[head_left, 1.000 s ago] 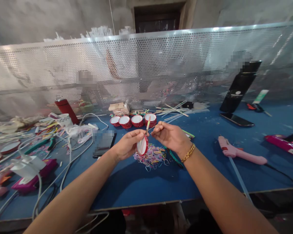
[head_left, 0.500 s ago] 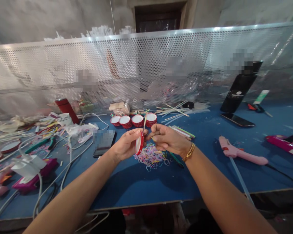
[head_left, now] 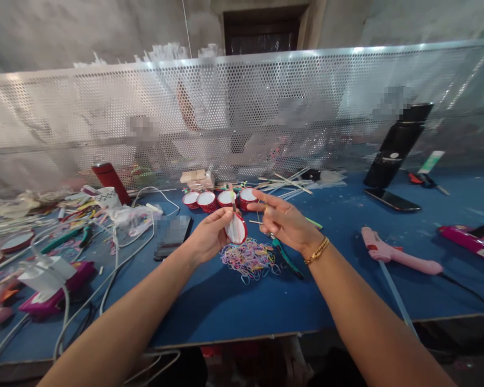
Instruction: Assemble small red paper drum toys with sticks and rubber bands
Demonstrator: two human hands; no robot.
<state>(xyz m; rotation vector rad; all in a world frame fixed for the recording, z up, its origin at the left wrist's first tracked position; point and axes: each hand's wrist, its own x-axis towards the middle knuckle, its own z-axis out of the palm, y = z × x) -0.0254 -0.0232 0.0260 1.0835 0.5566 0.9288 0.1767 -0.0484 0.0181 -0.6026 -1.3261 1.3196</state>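
Observation:
My left hand (head_left: 212, 234) is closed on a small drum (head_left: 236, 230), a flat white disc with a red rim. A thin stick (head_left: 232, 196) rises from its top edge, near my thumb. To the right, my right hand (head_left: 286, 221) is apart from the drum, its index finger stretched out to the left and the others partly bent. Thin strands show by its fingertips; whether they are held I cannot tell. Below both hands lies a pile of coloured rubber bands (head_left: 250, 260). Teal-handled pliers (head_left: 286, 258) rest beside the pile, under my right hand.
Stacks of red-rimmed discs (head_left: 207, 201) stand behind the hands. A phone (head_left: 172, 237) lies left, near white cables (head_left: 115, 258) and a red flask (head_left: 111, 181). At right are a pink glue gun (head_left: 399, 257) and a black phone (head_left: 392, 199). A perforated metal screen (head_left: 242, 118) closes the back.
The drum has turned so its white face shows more towards me. My right hand has gone from a pinch to a stretched index finger and has moved slightly away from the drum.

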